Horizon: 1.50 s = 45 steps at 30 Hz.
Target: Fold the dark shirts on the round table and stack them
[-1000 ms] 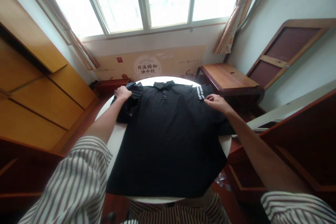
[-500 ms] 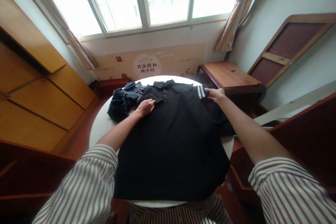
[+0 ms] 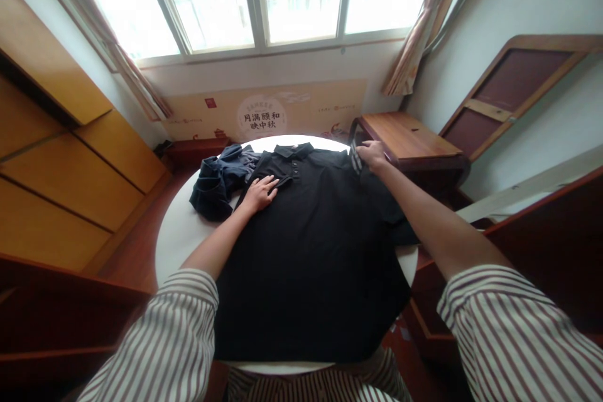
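A black polo shirt (image 3: 306,264) lies spread over a round white table (image 3: 176,239), collar at the far side and hem at the near edge. The sleeve on the left is folded in across the chest. My left hand (image 3: 260,193) rests flat on that folded sleeve, fingers spread. At the right, my right hand (image 3: 372,154) is closed on the other sleeve's cuff, which has white stripes, and holds it a little raised. A bunched heap of dark blue clothing (image 3: 219,179) sits beside the shirt's left shoulder.
Behind the table to the right stands a wooden side table (image 3: 409,135). Wooden cabinets (image 3: 66,169) line the left wall. A printed banner (image 3: 301,107) hangs under the window (image 3: 301,0). Dark red wooden furniture (image 3: 556,251) flanks me at the right.
My left hand has loosened from a pinch and now lies flat on the folded sleeve. My right hand has moved left and slightly up, bringing the striped cuff inward.
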Each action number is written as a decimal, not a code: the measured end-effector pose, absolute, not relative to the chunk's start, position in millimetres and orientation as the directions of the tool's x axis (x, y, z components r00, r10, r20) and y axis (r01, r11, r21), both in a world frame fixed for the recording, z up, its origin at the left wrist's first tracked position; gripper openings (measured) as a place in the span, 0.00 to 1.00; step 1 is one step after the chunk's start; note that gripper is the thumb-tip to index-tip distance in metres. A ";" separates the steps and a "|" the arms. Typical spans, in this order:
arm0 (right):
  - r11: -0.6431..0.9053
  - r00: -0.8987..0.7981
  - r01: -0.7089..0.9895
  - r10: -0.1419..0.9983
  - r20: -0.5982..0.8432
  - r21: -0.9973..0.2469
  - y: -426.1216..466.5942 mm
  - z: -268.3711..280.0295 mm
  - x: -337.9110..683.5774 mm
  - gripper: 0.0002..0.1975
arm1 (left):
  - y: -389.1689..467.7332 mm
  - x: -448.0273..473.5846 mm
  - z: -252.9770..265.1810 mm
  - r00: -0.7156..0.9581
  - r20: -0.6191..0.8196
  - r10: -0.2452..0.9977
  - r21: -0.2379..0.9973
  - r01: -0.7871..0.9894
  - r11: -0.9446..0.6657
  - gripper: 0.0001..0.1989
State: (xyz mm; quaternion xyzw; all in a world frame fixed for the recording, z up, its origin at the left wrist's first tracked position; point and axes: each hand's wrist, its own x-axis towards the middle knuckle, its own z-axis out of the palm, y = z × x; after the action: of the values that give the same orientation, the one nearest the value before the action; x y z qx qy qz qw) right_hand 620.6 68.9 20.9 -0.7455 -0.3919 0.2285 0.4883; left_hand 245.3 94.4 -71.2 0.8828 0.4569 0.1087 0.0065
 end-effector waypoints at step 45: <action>-0.324 0.383 -0.082 0.863 -0.330 -0.942 -334.4 -59.6 543.8 0.18 | -199.3 85.7 -35.6 0.017 -0.341 0.940 0.923 0.194 0.332 0.43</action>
State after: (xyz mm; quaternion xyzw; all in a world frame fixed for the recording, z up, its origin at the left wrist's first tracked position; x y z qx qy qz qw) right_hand 543.8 -334.4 -59.6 -0.6635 -0.2941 0.4710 0.5014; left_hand 85.7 -199.3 -35.6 0.4641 0.6105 0.3446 0.5414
